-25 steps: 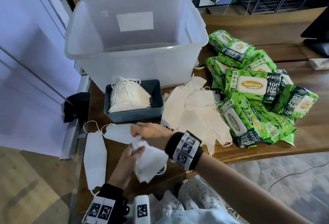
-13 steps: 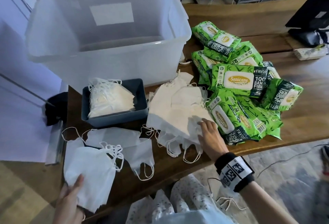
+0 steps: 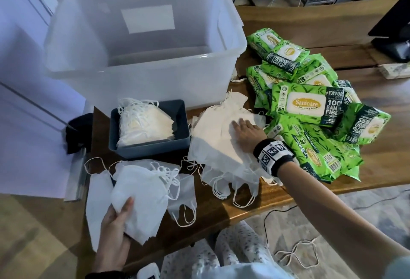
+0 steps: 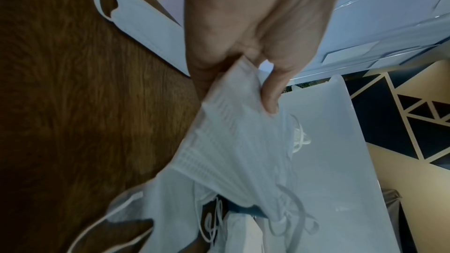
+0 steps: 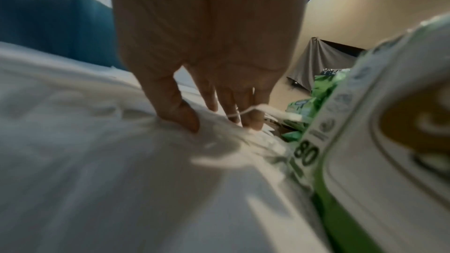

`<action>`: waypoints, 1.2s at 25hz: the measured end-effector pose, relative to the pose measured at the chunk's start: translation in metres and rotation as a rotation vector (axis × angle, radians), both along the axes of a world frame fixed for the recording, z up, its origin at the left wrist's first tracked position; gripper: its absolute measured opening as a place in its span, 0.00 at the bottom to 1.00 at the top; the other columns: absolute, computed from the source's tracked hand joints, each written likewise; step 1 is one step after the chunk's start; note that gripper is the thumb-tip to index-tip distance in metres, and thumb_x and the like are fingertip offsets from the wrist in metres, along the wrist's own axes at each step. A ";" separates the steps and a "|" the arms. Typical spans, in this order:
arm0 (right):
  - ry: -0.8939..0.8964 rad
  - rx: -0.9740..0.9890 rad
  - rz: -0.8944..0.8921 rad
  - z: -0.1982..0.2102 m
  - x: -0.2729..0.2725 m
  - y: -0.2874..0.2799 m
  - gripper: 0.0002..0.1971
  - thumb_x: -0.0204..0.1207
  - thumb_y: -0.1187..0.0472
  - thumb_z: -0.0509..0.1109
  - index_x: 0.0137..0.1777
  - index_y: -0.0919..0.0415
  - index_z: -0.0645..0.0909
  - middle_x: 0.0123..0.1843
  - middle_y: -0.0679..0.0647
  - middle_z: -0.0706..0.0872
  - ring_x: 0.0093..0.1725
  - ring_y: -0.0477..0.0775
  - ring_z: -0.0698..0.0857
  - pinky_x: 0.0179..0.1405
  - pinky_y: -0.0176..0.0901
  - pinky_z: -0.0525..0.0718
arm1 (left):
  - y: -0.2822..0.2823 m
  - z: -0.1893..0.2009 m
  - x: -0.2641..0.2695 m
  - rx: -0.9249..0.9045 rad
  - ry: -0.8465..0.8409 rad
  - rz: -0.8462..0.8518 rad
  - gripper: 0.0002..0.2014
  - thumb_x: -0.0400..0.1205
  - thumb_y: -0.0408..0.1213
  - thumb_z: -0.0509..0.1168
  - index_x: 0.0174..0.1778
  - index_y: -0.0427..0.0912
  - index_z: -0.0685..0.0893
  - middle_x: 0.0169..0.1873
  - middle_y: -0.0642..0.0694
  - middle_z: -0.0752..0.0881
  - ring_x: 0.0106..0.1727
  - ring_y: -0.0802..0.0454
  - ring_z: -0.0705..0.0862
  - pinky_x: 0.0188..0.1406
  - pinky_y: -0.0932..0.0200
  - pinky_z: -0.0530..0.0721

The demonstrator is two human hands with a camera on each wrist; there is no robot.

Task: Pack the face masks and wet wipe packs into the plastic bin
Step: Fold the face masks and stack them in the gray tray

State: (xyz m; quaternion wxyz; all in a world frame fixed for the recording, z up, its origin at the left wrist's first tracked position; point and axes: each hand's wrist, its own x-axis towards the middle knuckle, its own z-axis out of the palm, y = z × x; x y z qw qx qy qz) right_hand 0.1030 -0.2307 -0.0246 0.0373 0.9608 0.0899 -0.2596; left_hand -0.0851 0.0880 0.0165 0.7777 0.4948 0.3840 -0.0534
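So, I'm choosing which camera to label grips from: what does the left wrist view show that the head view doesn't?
Left wrist only: the stacked pleated edges of the white face masks under the left hand's thumb.
Head only: the right hand on the cream mask pile, the green wet wipe packs, the grey tray.
Both: the clear plastic bin, the wooden table.

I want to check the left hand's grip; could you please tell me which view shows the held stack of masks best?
The left wrist view: thumb and fingers pinch the stack of masks close up. The head view shows it whole but smaller; the right wrist view misses it.
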 end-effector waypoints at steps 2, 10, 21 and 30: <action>-0.035 0.030 0.005 0.010 -0.010 -0.002 0.26 0.84 0.59 0.50 0.81 0.60 0.50 0.83 0.62 0.56 0.81 0.62 0.60 0.77 0.57 0.62 | -0.008 0.002 0.000 -0.023 0.017 -0.032 0.13 0.82 0.35 0.62 0.63 0.42 0.80 0.53 0.44 0.88 0.51 0.46 0.86 0.35 0.53 0.87; -0.776 0.621 0.463 0.049 -0.098 0.006 0.20 0.77 0.69 0.63 0.70 0.65 0.77 0.69 0.61 0.80 0.69 0.60 0.80 0.67 0.55 0.79 | -0.043 0.007 0.022 -0.058 0.012 -0.171 0.12 0.82 0.35 0.63 0.61 0.40 0.81 0.52 0.43 0.90 0.53 0.45 0.88 0.47 0.51 0.85; -0.726 0.655 0.714 0.038 -0.146 0.057 0.18 0.85 0.60 0.53 0.72 0.64 0.71 0.73 0.59 0.77 0.75 0.58 0.73 0.72 0.53 0.75 | -0.062 0.015 0.023 -0.146 -0.034 -0.102 0.21 0.84 0.48 0.56 0.66 0.37 0.78 0.56 0.36 0.88 0.58 0.37 0.86 0.56 0.39 0.84; -0.817 0.654 0.650 0.032 -0.153 0.093 0.17 0.83 0.64 0.57 0.66 0.61 0.81 0.69 0.57 0.81 0.73 0.57 0.76 0.68 0.51 0.78 | -0.070 0.013 0.023 -0.087 -0.013 -0.060 0.26 0.81 0.51 0.58 0.67 0.35 0.77 0.56 0.34 0.87 0.50 0.40 0.88 0.35 0.51 0.88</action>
